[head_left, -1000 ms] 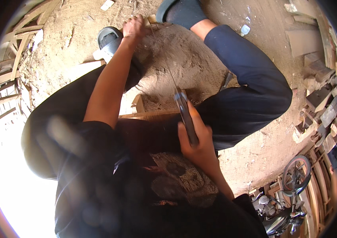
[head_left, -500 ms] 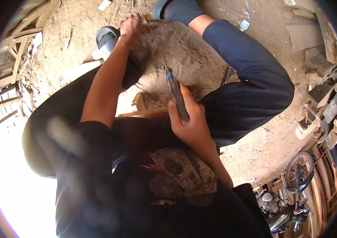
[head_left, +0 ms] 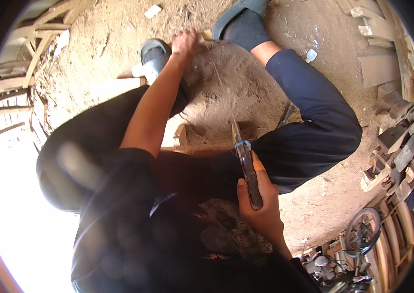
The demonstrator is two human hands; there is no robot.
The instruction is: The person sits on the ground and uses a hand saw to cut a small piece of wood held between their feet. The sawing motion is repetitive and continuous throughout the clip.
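My right hand (head_left: 264,207) is closed round the dark handle of a hand saw (head_left: 248,171), which has a light blue collar. Its long thin blade runs away from me over the dirt, toward a piece of wood (head_left: 207,35) between my feet. My left hand (head_left: 185,43) is closed on that wood from the left, with the arm stretched far out. Much of the wood is hidden by the hand and by my sandalled right foot (head_left: 243,29). Whether the blade's tip touches the wood I cannot tell.
My left foot in a sandal (head_left: 155,51) rests beside the left forearm. A plank (head_left: 199,149) lies close in front of me. Wood offcuts (head_left: 397,136) are piled at the right, with a motorcycle (head_left: 363,234) below them. Wooden frames (head_left: 41,53) stand at the left.
My right hand has drawn the saw back toward me and to the right, and more of the blade shows. The left hand keeps its place at the wood; the whole view has shifted.
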